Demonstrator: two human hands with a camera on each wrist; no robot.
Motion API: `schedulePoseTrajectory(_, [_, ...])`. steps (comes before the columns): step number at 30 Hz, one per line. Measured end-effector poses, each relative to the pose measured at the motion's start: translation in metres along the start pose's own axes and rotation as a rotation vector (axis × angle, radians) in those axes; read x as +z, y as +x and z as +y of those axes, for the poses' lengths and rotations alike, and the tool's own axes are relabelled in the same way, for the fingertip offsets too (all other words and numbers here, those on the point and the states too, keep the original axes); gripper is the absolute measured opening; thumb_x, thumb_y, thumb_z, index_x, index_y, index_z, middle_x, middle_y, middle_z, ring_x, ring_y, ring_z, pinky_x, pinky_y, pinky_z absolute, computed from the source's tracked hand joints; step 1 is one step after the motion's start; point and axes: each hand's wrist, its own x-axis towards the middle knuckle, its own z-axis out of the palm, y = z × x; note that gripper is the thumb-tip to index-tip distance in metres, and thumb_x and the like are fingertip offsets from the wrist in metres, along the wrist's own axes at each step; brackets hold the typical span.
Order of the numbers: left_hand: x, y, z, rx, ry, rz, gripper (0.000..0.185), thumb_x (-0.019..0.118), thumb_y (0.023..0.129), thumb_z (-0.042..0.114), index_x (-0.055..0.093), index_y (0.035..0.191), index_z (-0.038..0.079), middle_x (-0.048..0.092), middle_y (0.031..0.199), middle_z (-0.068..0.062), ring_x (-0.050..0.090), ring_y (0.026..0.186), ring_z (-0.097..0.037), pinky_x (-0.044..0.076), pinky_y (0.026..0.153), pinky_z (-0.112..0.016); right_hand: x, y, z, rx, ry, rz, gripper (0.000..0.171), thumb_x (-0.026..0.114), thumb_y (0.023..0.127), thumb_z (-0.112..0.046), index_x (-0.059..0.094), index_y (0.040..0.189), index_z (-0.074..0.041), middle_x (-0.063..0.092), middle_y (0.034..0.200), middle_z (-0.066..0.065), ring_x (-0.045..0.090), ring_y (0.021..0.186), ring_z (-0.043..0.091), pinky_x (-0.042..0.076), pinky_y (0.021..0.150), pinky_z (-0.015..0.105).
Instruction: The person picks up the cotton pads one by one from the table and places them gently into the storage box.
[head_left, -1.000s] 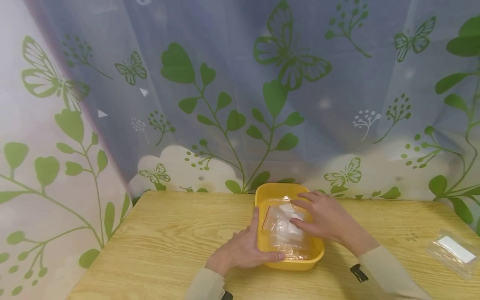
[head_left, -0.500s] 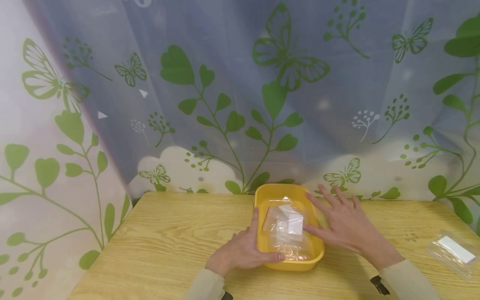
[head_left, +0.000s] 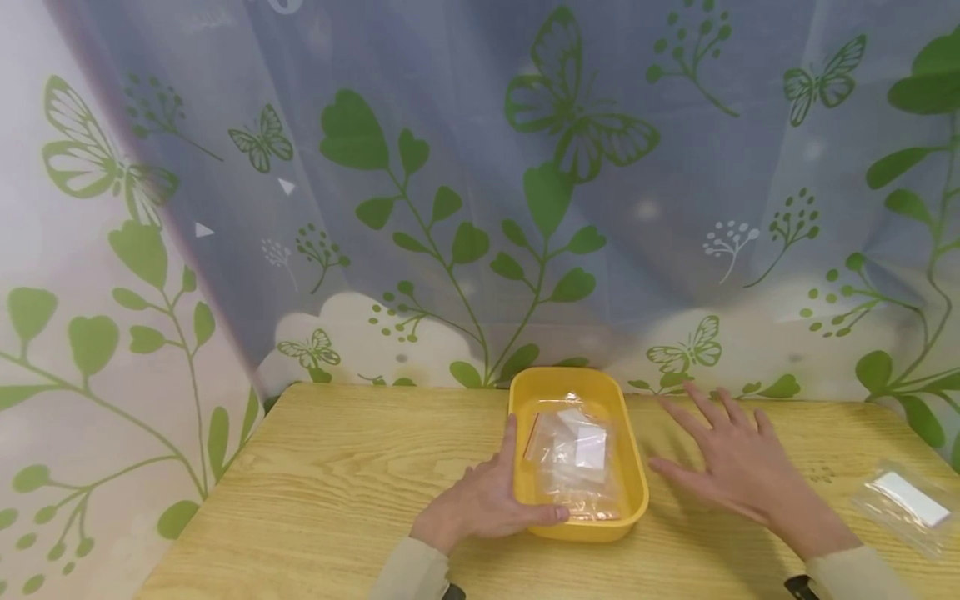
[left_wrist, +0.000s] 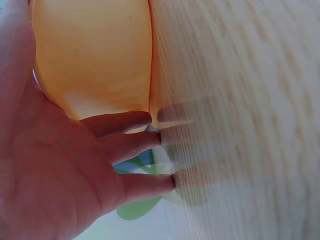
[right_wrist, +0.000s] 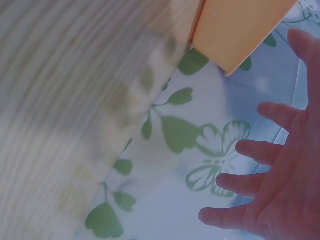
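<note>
A yellow plastic bin (head_left: 636,467) stands near the back edge of the table. Inside it lie clear zip bags (head_left: 558,467) with white pieces showing through the plastic. My left hand (head_left: 483,500) rests against the bin's near left corner, its thumb across the near rim and its index finger along the left side. In the left wrist view its fingers (left_wrist: 145,184) look straight and spread beside the bin's outer wall. To the right of the bin, apart from it, my right hand (head_left: 742,467) hovers over the table with spread fingers and holds nothing.
Another clear bag (head_left: 903,504) with a white strip in it lies on the wooden table (head_left: 360,467) at the far right. Behind the table hangs a curtain (head_left: 450,250) printed with leaves and butterflies.
My right hand has moved from over the bags in the bin out to the right, past the rim, with nothing in it. The left hand and the bin have stayed put.
</note>
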Motion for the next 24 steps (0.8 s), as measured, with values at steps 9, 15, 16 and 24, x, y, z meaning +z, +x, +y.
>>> schedulePoseTrajectory(9, [0.001, 0.001, -0.001, 0.006, 0.005, 0.005, 0.136, 0.072, 0.077, 0.077, -0.018, 0.164, 0.022, 0.038, 0.159, -0.031, 0.043, 0.142, -0.054, 0.028, 0.120, -0.069, 0.003, -0.018, 0.026, 0.024, -0.019, 0.027, 0.085, 0.062, 0.088, -0.073, 0.044, 0.156, -0.024, 0.042, 0.158, 0.022, 0.042, 0.135, 0.057, 0.035, 0.095, 0.086])
schedulePoseTrajectory(15, [0.001, 0.001, -0.001, 0.004, 0.010, 0.004, 0.136, 0.072, 0.077, 0.078, -0.017, 0.164, 0.022, 0.038, 0.159, -0.030, 0.042, 0.143, -0.054, 0.026, 0.121, -0.068, 0.003, -0.029, 0.042, 0.050, -0.024, 0.003, 0.085, 0.062, 0.089, -0.072, 0.046, 0.155, -0.021, 0.042, 0.157, 0.023, 0.041, 0.135, 0.060, 0.035, 0.093, 0.086])
schedulePoseTrajectory(16, [0.001, 0.001, -0.001, 0.005, 0.013, 0.004, 0.136, 0.071, 0.077, 0.078, -0.017, 0.164, 0.022, 0.038, 0.159, -0.030, 0.041, 0.143, -0.055, 0.025, 0.122, -0.068, 0.003, -0.031, 0.044, 0.054, -0.026, 0.002, 0.085, 0.062, 0.088, -0.072, 0.046, 0.154, -0.020, 0.043, 0.157, 0.023, 0.041, 0.134, 0.060, 0.035, 0.093, 0.086])
schedulePoseTrajectory(24, [0.001, 0.002, -0.001, 0.014, 0.008, 0.001, 0.136, 0.070, 0.077, 0.078, -0.017, 0.164, 0.022, 0.037, 0.160, -0.031, 0.039, 0.145, -0.054, 0.023, 0.122, -0.069, 0.005, -0.043, 0.060, 0.093, -0.049, 0.003, 0.088, 0.064, 0.087, -0.072, 0.047, 0.153, -0.017, 0.044, 0.154, 0.029, 0.042, 0.131, 0.064, 0.038, 0.089, 0.085])
